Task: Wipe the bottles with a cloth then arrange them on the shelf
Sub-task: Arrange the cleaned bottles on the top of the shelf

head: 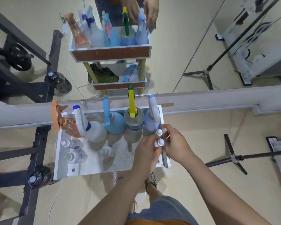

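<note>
Head view, looking straight down: the left hand has its fingers wrapped round a small white-capped bottle, and the right hand has its fingers curled narrow about a second small white-capped bottle just beyond it; how firmly the right fingertips pinch that one I cannot tell. Both small bottles sit at the right end of the white shelf tray, between the two sets of fingers and hard against the pale blue spray bottle that stands just past the right fingertips. No cloth shows in either hand. The main risk, as I judge it, is crowding: the two caps almost touch, so a twist or nudge by either hand could knock the other bottle over or push it against the tray's right wall. Just past the fingers, that spray bottle and the yellow-trigger spray bottle are tall and top-heavy, and a knuckle catching one could topple it into the blue spray bottle to the left of the fingers. Well off to the left of the hands, three clear small bottles stand apart, out of harm unless the row goes down.
</note>
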Motion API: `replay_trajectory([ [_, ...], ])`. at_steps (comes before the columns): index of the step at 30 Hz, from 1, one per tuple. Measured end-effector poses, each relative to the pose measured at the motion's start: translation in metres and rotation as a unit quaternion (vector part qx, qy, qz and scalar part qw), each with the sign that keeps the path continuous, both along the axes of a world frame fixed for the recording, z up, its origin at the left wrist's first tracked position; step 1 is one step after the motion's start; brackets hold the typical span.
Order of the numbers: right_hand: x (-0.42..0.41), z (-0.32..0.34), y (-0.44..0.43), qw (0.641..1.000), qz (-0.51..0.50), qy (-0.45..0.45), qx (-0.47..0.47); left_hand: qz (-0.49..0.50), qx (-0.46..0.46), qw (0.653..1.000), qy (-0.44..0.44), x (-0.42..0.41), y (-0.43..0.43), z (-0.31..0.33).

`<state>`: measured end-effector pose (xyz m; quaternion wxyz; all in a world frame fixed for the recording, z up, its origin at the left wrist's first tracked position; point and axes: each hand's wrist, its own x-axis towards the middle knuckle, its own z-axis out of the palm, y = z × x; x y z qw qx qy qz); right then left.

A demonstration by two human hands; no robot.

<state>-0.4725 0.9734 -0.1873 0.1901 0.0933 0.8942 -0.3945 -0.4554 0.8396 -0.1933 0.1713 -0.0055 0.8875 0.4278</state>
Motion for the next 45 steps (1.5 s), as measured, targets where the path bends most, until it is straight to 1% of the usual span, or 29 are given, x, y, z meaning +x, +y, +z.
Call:
replay_trajectory([
  [2, 0.006, 0.002, 0.002, 1.0, -0.01, -0.006, 0.004, -0.002, 0.003, 1.0, -0.008, 0.001, -0.005, 0.005],
  [3, 0.009, 0.003, 0.003, 1.0, -0.012, -0.006, 0.016, -0.004, -0.008, 1.0, 0.0, 0.002, -0.012, 0.01],
  [4, 0.013, 0.003, 0.002, 0.999, -0.012, -0.003, 0.03, -0.003, -0.034, 0.999, 0.034, 0.003, -0.024, 0.017],
  [5, 0.017, 0.005, 0.001, 0.999, -0.011, 0.005, 0.041, 0.003, -0.07, 0.994, 0.089, 0.004, -0.039, 0.022],
  [7, 0.023, 0.007, -0.005, 0.998, -0.017, 0.03, 0.052, 0.007, -0.172, 0.968, 0.183, 0.007, -0.079, 0.027],
  [8, 0.025, 0.007, -0.008, 0.997, -0.019, 0.041, 0.058, 0.011, -0.229, 0.955, 0.19, 0.009, -0.098, 0.025],
  [9, 0.025, 0.005, -0.012, 0.996, -0.018, 0.049, 0.068, 0.005, -0.277, 0.947, 0.161, 0.01, -0.114, 0.023],
  [11, 0.025, 0.0, -0.019, 0.995, -0.017, 0.05, 0.085, -0.014, -0.314, 0.948, 0.059, 0.013, -0.13, 0.016],
  [12, 0.024, -0.003, -0.023, 0.994, -0.022, 0.047, 0.093, -0.02, -0.307, 0.951, 0.019, 0.014, -0.133, 0.012],
  [13, 0.023, -0.005, -0.025, 0.994, -0.028, 0.046, 0.098, -0.019, -0.289, 0.957, -0.003, 0.013, -0.133, 0.011],
  [14, 0.022, -0.006, -0.026, 0.993, -0.032, 0.049, 0.099, -0.015, -0.272, 0.962, -0.006, 0.012, -0.131, 0.01],
  [18, 0.021, -0.009, -0.026, 0.991, -0.064, 0.076, 0.085, -0.053, -0.23, 0.97, 0.051, 0.001, -0.101, 0.01],
  [22, 0.03, -0.013, -0.038, 0.987, -0.109, 0.103, 0.058, -0.113, -0.209, 0.971, 0.042, -0.012, -0.059, 0.006],
  [25, 0.038, -0.015, -0.051, 0.981, -0.162, 0.109, 0.019, -0.093, -0.171, 0.98, 0.038, -0.017, -0.045, 0.004],
  [28, 0.044, -0.02, -0.056, 0.975, -0.189, 0.113, -0.017, -0.088, -0.162, 0.983, 0.027, -0.018, -0.044, 0.001],
  [31, 0.043, -0.022, -0.053, 0.972, -0.19, 0.12, -0.075, -0.126, -0.155, 0.979, 0.048, -0.018, -0.046, -0.002],
  [33, 0.036, -0.022, -0.045, 0.98, -0.149, 0.104, -0.077, -0.142, -0.166, 0.973, 0.077, -0.016, -0.043, -0.004],
  [34, 0.031, -0.02, -0.039, 0.984, -0.131, 0.085, -0.081, -0.145, -0.176, 0.971, 0.073, -0.016, -0.041, -0.004],
  [37, 0.01, -0.01, -0.017, 0.98, -0.139, -0.002, -0.139, -0.168, -0.221, 0.96, 0.043, -0.02, -0.034, -0.004],
  [39, -0.003, -0.006, -0.006, 0.976, -0.131, -0.055, -0.163, -0.179, -0.238, 0.953, 0.054, -0.026, -0.029, -0.003],
  [40, -0.007, -0.006, -0.003, 0.982, -0.111, -0.057, -0.144, -0.179, -0.235, 0.953, 0.064, -0.028, -0.026, -0.003],
  [42, -0.012, -0.01, 0.0, 0.995, -0.065, -0.023, -0.078, -0.181, -0.214, 0.957, 0.07, -0.032, -0.025, -0.002],
  [45, -0.013, -0.011, -0.001, 1.0, -0.016, 0.024, 0.011, -0.173, -0.204, 0.96, 0.084, -0.035, -0.035, -0.005],
])
